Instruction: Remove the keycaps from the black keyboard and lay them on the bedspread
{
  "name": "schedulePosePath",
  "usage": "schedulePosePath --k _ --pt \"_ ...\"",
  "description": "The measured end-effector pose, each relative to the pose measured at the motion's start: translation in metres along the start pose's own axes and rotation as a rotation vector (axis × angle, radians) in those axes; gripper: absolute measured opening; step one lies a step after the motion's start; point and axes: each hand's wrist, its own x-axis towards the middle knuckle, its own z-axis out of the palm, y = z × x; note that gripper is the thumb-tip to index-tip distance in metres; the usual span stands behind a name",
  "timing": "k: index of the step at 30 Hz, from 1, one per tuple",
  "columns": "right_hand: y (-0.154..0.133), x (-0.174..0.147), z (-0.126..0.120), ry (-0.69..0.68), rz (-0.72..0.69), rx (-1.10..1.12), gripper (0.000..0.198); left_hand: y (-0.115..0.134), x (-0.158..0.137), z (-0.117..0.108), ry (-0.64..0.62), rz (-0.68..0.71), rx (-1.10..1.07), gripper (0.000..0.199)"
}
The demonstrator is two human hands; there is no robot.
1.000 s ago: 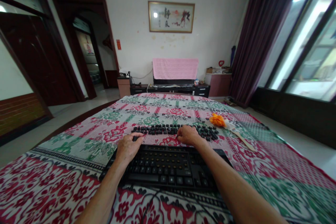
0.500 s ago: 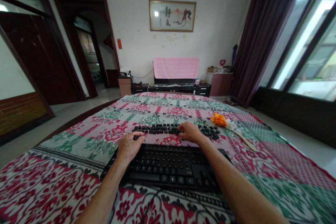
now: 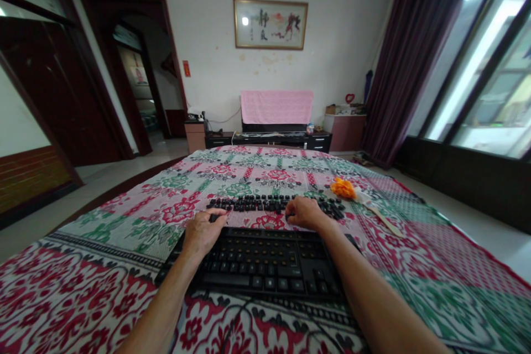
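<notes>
A black keyboard [image 3: 265, 265] lies on the patterned cloth in front of me. Its upper rows are stripped to small round key posts, while keys still sit along its lower edge. Behind it, loose black keycaps [image 3: 249, 204] form uneven rows. My left hand [image 3: 204, 228] is over the keyboard's far left corner, thumb and forefinger tips together; what they pinch, if anything, is too small to make out. Near the right part of the keycap rows, my right hand [image 3: 305, 213] has its fingers closed on a dark keycap [image 3: 288, 218], partly hidden by the fingers.
To the right lies an orange flower-like bundle [image 3: 342, 188] with a pale flat handle [image 3: 388, 222]. A floral cloth [image 3: 136, 204] covers the table. Farther back stand a low black cabinet [image 3: 319, 141] and a screen draped with a pink towel [image 3: 277, 106].
My right hand has shifted slightly right and down from the keycap rows, with a dark keycap now showing at its fingertips. My left hand stays nearly in place. The view has turned slightly.
</notes>
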Motion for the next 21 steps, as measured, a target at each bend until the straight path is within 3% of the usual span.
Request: schedulePosePath --k 21 --pt "-0.0002 0.0025 -0.0051 0.115 -0.024 0.037 0.024 0.0012 -0.0007 0.0000 -0.023 -0.016 0.017 0.030"
